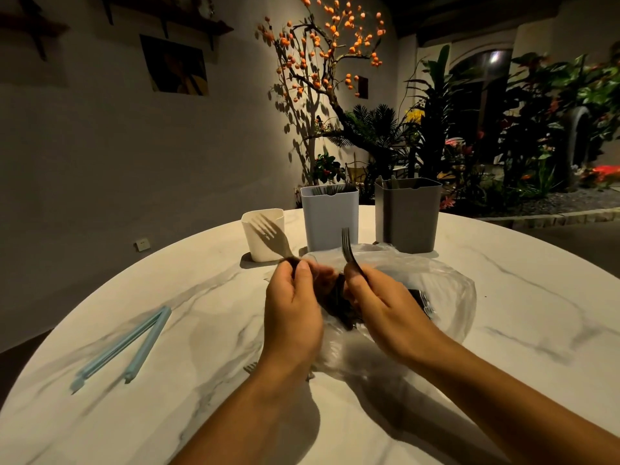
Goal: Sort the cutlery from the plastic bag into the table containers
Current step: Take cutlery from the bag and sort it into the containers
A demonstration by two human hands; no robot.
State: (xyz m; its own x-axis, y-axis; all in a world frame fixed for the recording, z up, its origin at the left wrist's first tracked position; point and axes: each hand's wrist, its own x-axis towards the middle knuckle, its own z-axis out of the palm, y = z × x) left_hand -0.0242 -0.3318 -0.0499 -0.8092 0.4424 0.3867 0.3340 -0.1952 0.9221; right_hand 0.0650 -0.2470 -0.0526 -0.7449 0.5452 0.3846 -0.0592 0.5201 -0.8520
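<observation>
A clear plastic bag [436, 297] lies crumpled on the marble table [503, 330], with dark cutlery [339, 307] inside it. My right hand [385, 303] grips a dark fork [347, 245] by its handle, tines up, just above the bag. My left hand [292, 307] has curled fingers and pinches the bag's left edge. Behind the bag stand three containers: a small white one [258, 250], a pale blue one [330, 219] with fork tips showing, and a grey one [407, 216] with cutlery tips at its rim. A fork-shaped shadow falls on the white container.
A pale blue bag clip [134, 344] lies open on the table at the left. The tines of another fork [250, 367] peek out beside my left wrist. Plants and a wall stand beyond the table's far edge.
</observation>
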